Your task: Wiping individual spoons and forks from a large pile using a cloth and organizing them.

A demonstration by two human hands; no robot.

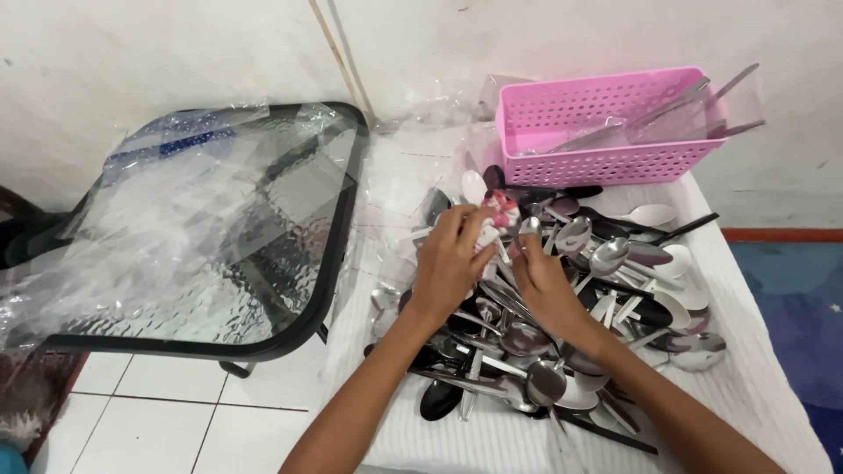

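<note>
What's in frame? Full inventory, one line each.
spoons: a large pile, too many to count; metal, white and black; heaped on the white cloth, centre right
white cloth: one, white, under the pile
basket: one, pink, perforated, behind the pile by the wall
utensils in basket: a few, metal, handles sticking out to the right
glass table: one, black frame, textured glass top, left
clear plastic sheets: several, see-through, crumpled on the table and beside the basket
floor tiles: white, lower left
carpet: blue, right edge
left hand: holds a small white and pink item over the pile
right hand: fingers on a metal spoon, next to the left hand
</note>
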